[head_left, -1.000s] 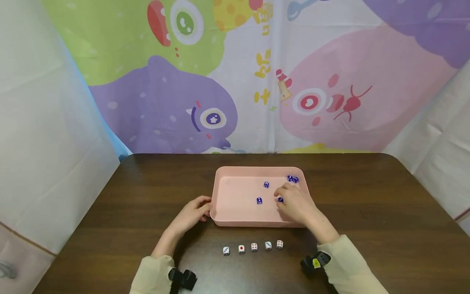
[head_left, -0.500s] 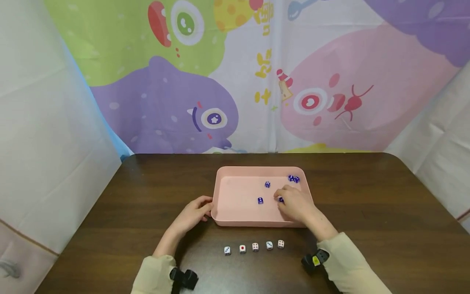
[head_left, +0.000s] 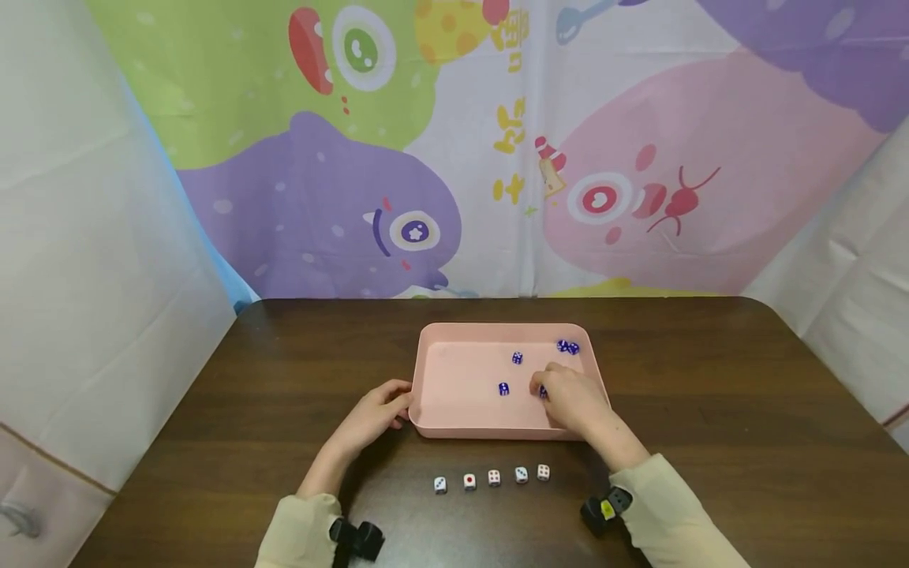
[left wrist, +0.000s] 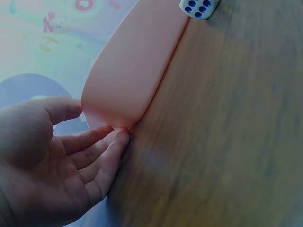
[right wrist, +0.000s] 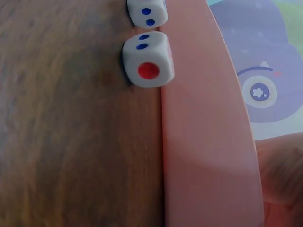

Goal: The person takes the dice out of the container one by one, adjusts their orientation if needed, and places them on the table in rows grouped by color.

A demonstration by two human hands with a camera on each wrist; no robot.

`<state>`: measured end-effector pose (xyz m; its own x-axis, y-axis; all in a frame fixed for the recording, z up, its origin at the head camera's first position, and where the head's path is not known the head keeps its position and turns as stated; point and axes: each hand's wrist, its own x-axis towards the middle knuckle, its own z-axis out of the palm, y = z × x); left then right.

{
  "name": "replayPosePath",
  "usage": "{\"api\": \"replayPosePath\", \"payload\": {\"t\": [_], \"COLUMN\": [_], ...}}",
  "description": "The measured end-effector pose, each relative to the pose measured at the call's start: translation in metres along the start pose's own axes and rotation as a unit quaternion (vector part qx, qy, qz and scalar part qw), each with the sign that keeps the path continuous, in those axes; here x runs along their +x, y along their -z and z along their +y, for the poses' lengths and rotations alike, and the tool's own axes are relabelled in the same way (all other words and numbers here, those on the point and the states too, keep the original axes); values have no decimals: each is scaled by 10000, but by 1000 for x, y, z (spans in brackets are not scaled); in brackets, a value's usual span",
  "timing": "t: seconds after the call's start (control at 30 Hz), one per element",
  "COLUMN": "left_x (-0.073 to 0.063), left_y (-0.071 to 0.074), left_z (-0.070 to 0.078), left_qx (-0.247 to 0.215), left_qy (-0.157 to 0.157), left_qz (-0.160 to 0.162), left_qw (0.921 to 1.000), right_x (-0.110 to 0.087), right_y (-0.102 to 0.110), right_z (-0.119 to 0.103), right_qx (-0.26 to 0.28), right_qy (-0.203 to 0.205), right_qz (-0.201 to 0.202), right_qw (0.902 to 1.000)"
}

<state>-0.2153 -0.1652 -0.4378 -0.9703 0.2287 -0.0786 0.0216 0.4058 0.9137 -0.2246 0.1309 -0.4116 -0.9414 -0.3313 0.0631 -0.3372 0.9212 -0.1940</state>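
A pink rectangular tray rests on the table. My left hand holds its left end; in the left wrist view the thumb meets the rim and the fingers bear on the lower outer corner. Inside the tray's right half, my right hand pinches a blue die, partly hidden by the fingers. Other blue dice lie in the tray: one near the middle, another farther back, and a pair at the far right corner. Only a blurred part of the right hand shows in the right wrist view.
Several white dice stand in a row on the brown wooden table, between the tray and the person. A cartoon-printed curtain hangs behind the table's far edge, with white cloth at the left side.
My right hand has shifted slightly toward the person, its fingers now closer round the blue die. The left hand and the other dice stay put.
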Motion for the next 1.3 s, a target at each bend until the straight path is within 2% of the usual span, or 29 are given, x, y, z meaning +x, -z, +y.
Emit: {"api": "replayPosePath", "payload": {"t": [0.13,0.37,0.57,0.8,0.9,1.1,1.3], "left_x": [0,-17,-18,-16,-13,-2,0], "left_y": [1,2,1,2,2,2,2], "left_z": [1,36,38,35,29,5,1], "left_qx": [-8,6,17,61,31,25,28], "left_qy": [-32,-54,-61,-146,-27,-30,-52], "left_qz": [-62,-141,-134,-156,-163,-141,-139], "left_qw": [10000,9999,9999,9998,9999,9999,9999], "right_x": [1,0,-6,-14,-18,-27,-36], "right_y": [-2,-2,3,9,10,11,10], "right_z": [0,-5,-17,-36,-44,-58,-71], "right_qx": [43,191,300,389,475,593,685], "right_qy": [26,6,231,720,948,1391,1914], "right_qz": [105,149,483,947,1014,1072,1125], "right_qw": [9999,9997,9981,9921,9892,9827,9726]}}
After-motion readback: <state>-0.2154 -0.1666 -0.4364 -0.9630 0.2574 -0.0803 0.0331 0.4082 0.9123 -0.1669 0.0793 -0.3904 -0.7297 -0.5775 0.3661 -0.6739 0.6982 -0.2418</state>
